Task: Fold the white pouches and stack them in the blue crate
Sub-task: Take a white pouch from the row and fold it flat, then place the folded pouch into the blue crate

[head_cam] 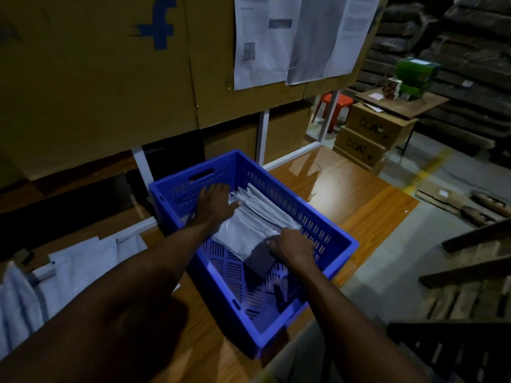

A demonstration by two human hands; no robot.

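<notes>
Cardboard wall [96, 78] across the back, printed sheets [298, 37] taped to it. Wooden table [359, 194] below, bearing the blue crate [336, 246] near its middle.

Inside the crate, folded white pouches [265, 208] stacked on edge along the far right wall, filling perhaps half the floor; slotted bottom bare at the near end, so room left for more. Front pouch [243, 236] leaning against that row, dark flap at its lower corner.

To the left of the crate, on the table edge, a heap of loose white pouches [55, 272], not yet folded by the look of it. Judged from that: well begun, far from finished.

Left hand [214, 204] flat and spread, fingers straight, pressing the far end of the row, nothing gripped. Right hand [293, 246] curled over the near edge of the front pouch, fingers pinching it by the dark flap, seemingly settling it into line.
</notes>
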